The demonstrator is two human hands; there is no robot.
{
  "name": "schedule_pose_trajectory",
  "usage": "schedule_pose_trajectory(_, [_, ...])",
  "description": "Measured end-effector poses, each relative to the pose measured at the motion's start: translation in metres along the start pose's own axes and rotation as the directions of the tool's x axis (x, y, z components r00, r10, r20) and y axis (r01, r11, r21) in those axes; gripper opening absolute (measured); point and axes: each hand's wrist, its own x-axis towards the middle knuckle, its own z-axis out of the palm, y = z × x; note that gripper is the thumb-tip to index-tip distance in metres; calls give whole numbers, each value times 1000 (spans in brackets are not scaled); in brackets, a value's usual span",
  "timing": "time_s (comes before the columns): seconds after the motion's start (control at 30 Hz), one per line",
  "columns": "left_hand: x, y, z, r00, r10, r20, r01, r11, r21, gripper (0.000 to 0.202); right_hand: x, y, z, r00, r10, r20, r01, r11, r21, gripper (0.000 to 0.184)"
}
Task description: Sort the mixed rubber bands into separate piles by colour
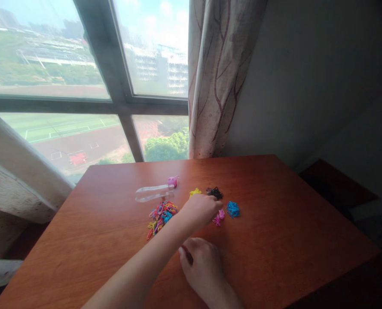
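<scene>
My left hand (204, 207) reaches across over small piles of rubber bands, its fingers closed and pointing down. Under its fingertips lies the pink pile (218, 218), with the black pile (214, 193) just behind. A yellow pile (195, 192) shows past its knuckles, and a blue pile (233, 209) sits to the right. Left of my forearm is a larger mixed-colour pile of rubber bands (163, 214), partly covered by the arm. My right hand (203, 262) rests nearer on the table, fingers curled and thumb bent inward. Whatever either hand holds is hidden.
A clear plastic container (152, 193) with a pink top (172, 182) lies behind the mixed pile. The brown wooden table (274, 240) stands against a window (123, 103), with a patterned curtain (216, 77) beside it.
</scene>
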Motion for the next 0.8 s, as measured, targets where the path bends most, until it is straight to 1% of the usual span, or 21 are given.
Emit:
schedule_pose_trajectory(0.07, [-7,-2,-3,1000,-18,-15,18,1000,1,14,-1,0,0,1000,-3,3,3,1000,6,16])
schedule_pose_trajectory(0.17, [-29,-6,-9,997,-67,-43,67,998,-1,15,-2,0,0,1000,-11,-8,12,999,31,16])
schedule_pose_trajectory(0.27, [-60,-14,-15,988,-135,-76,135,991,-13,18,-3,0,0,1000,-5,-25,7,998,56,16])
schedule_pose_trajectory(0.37, [-93,-28,-16,969,-214,-122,210,977,-41,24,-2,0,0,1000,-12,-26,15,996,92,17])
schedule_pose_trajectory(0.4, [-104,-34,-14,960,-241,-145,234,970,-66,25,-2,0,-1,1000,-17,-25,20,995,101,17])
schedule_pose_trajectory(0.47, [-123,-45,-9,909,-348,-230,312,933,-181,24,-2,0,-1,999,-21,-27,23,994,106,16])
schedule_pose_trajectory(0.5, [-131,-49,-6,889,-391,-241,349,916,-199,23,-2,0,-1,999,-21,-28,24,994,104,16])
schedule_pose_trajectory(0.57, [-145,-56,0,857,-457,-237,415,886,-208,23,-1,0,-2,999,-18,-30,21,995,98,16])
schedule_pose_trajectory(0.63, [-156,-59,4,837,-499,-224,462,864,-201,23,0,0,-2,1000,-8,-28,11,996,92,16])
schedule_pose_trajectory(0.8, [-171,-60,6,785,-596,-171,571,802,-175,25,7,0,-4,999,45,-6,-44,995,90,17])
